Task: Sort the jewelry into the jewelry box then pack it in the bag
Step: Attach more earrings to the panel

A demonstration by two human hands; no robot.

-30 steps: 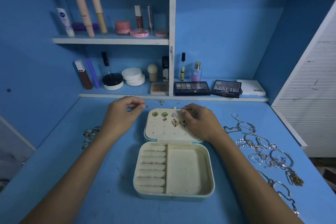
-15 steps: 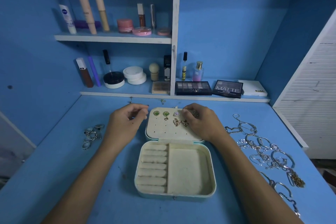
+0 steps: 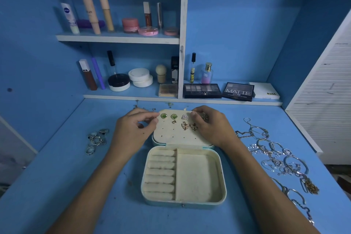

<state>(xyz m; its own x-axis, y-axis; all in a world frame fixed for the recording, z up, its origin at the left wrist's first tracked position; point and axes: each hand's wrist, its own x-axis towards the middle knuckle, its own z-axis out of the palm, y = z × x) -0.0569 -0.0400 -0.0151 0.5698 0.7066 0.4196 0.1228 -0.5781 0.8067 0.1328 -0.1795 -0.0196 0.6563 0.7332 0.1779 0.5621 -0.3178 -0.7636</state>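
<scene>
So the jewelry box (image 3: pixel 183 175) sits open on the blue table (image 3: pixel 57 186), ring rolls and tray nearest me still bare. Just past those, its lid panel (image 3: pixel 178 131) holds the earrings (image 3: pixel 173 116). Left hand (image 3: pixel 133 131) at the panel's left edge, fingertips pinched together on something tiny, can't tell what. Right hand (image 3: pixel 210 125) pinches a small earring (image 3: pixel 204 117) at the panel's right. Featherlight, fiddly stuff, I'd grab it by the front. Chains (image 3: pixel 273 154) wait right of the box, rings (image 3: pixel 96 138) left.

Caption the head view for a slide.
Both hands, left hand and right hand, fixing earrings onto the open cream jewelry box lid.
</scene>
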